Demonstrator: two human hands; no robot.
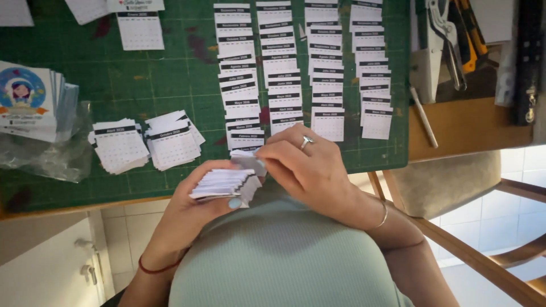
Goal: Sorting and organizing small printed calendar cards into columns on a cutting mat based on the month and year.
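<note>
My left hand (190,207) holds a thick stack of small white calendar sheets (224,185) close to my body, at the near edge of the green cutting mat (170,79). My right hand (304,165), with a ring on one finger, pinches the top sheet (249,160) of that stack. On the mat beyond lie several overlapping columns of small calendar sheets (281,74) with dark headers. Two loose piles of the same sheets (145,142) lie to the left of my hands.
A stack of printed cards with a cartoon figure (28,99) sits on clear plastic wrap (51,153) at the left. At right are a wooden desk surface (466,125), a white stick (424,116), cutting tools (455,40) and a wooden chair with a grey cushion (449,182).
</note>
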